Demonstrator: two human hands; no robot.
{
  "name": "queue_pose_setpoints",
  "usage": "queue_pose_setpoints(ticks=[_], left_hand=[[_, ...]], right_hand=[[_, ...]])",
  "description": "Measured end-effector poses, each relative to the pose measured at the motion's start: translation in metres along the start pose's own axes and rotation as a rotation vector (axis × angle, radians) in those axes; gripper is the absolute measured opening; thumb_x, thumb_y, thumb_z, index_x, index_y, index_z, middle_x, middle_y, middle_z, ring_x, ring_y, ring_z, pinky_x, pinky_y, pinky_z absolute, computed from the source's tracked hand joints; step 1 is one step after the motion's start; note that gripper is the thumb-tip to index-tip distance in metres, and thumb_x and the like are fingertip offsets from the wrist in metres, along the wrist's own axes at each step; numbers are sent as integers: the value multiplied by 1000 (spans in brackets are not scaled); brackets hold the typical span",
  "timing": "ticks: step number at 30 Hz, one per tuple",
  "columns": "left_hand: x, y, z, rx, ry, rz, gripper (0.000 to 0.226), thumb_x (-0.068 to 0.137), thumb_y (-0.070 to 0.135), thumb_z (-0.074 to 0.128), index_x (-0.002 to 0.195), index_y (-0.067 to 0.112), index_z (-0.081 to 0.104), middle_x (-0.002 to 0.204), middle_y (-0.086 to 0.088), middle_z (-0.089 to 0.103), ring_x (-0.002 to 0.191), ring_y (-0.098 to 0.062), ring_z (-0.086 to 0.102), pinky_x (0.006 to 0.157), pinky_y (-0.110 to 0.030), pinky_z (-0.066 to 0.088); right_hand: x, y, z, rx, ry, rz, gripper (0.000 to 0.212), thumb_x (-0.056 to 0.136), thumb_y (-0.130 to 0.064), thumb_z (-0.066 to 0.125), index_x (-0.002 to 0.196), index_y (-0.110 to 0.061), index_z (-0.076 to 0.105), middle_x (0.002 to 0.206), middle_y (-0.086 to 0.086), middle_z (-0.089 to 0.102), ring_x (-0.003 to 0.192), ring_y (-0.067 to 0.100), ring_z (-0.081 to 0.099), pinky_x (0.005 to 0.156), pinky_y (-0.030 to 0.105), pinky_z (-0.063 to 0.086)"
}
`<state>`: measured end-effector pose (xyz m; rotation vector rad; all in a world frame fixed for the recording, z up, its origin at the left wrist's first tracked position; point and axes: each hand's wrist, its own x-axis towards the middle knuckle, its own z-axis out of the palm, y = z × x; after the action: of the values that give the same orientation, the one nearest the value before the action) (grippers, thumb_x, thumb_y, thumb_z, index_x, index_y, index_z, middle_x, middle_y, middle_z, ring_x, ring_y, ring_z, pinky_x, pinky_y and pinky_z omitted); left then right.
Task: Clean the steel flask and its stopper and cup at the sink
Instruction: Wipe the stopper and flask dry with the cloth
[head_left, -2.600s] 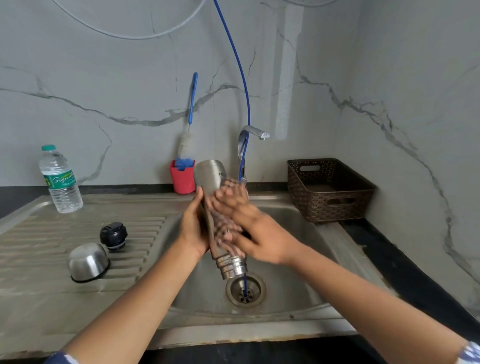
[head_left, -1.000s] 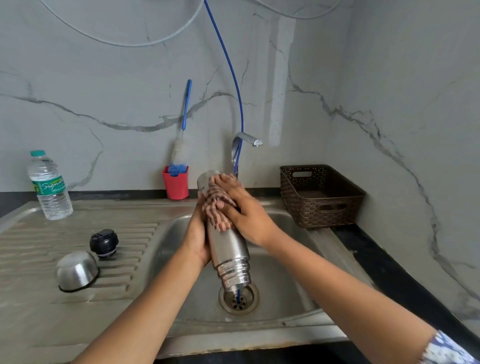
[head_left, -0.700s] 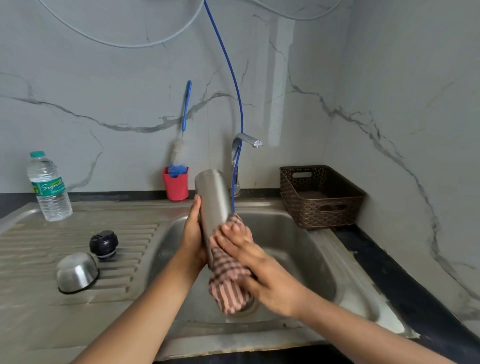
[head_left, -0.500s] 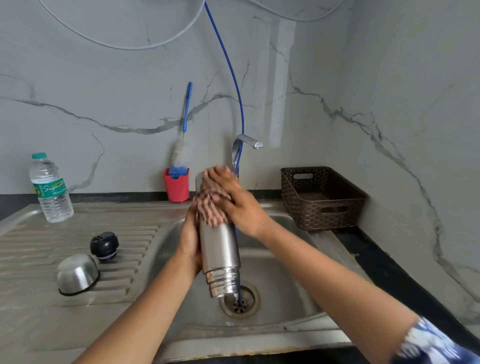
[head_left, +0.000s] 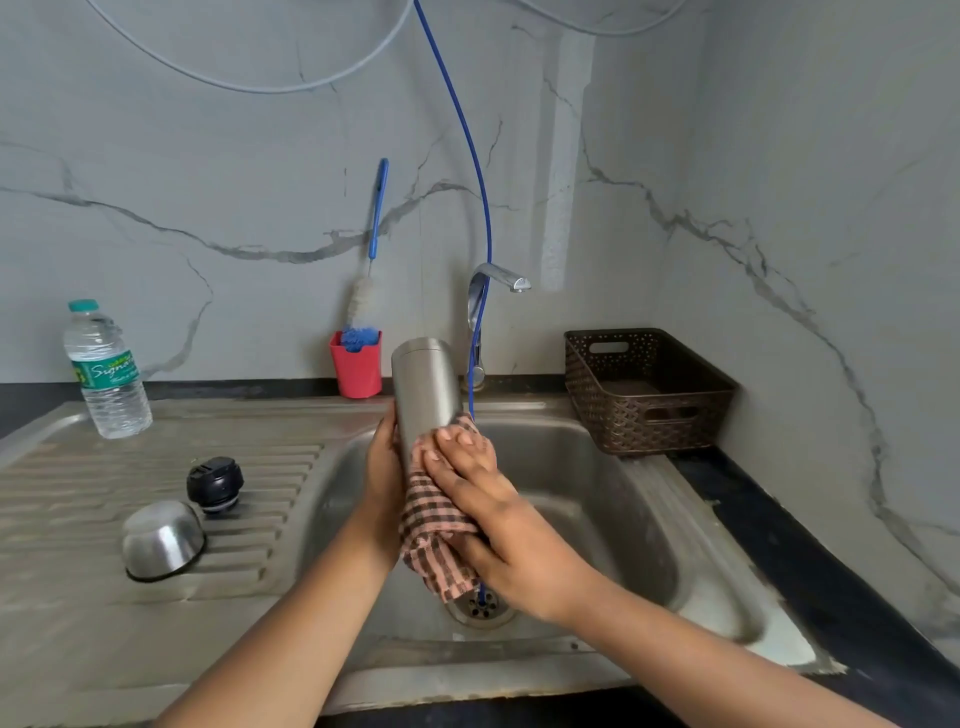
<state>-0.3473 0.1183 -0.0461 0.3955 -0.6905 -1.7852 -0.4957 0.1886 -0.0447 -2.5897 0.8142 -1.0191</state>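
Note:
The steel flask (head_left: 425, 384) is held upside down over the sink basin (head_left: 597, 499), its base pointing up. My left hand (head_left: 383, 478) grips its left side around the middle. My right hand (head_left: 480, 499) wraps a pink and brown checked cloth (head_left: 434, 535) around the flask's lower half, which the cloth hides. On the draining board (head_left: 104, 613) to the left, the black stopper (head_left: 215, 482) stands beside the steel cup (head_left: 162, 540), which lies mouth down.
A water bottle (head_left: 106, 371) stands at the back left. A red holder (head_left: 357, 366) with a blue-handled bottle brush (head_left: 370, 270) sits by the wall. The tap (head_left: 491, 291) and a blue hose (head_left: 480, 223) are behind the flask; a brown basket (head_left: 649, 389) is at right.
My right hand has slid the cloth from the flask's upturned base down to its lower half, repeating earlier up-and-down strokes. The left hand keeps its hold.

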Motion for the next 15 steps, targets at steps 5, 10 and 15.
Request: queue_pose_setpoints(ticks=[5, 10, 15], left_hand=[[0, 1, 2, 29, -156, 103, 85, 99, 61, 12, 131, -8, 49, 129, -23, 56, 126, -31, 50, 112, -40, 32], [10, -6, -18, 101, -338, 332, 49, 104, 31, 24, 140, 8, 47, 144, -8, 48, 136, -14, 39, 115, -23, 21], [8, -9, -13, 209, 1, 143, 81, 65, 45, 83, 124, -2, 55, 108, -21, 65, 90, -32, 68, 77, -38, 58]], right_hand=[[33, 1, 0, -132, 115, 54, 66, 84, -13, 47, 148, -12, 30, 158, 4, 16, 147, 13, -1, 120, 32, 0], [96, 19, -11, -247, 142, 161, 59, 89, -17, 48, 146, -11, 35, 157, 8, 23, 147, 20, 10, 120, 42, 3], [145, 42, -34, -236, 55, 148, 53, 93, -14, 53, 143, -5, 40, 152, 16, 31, 144, 25, 22, 114, 24, 4]])
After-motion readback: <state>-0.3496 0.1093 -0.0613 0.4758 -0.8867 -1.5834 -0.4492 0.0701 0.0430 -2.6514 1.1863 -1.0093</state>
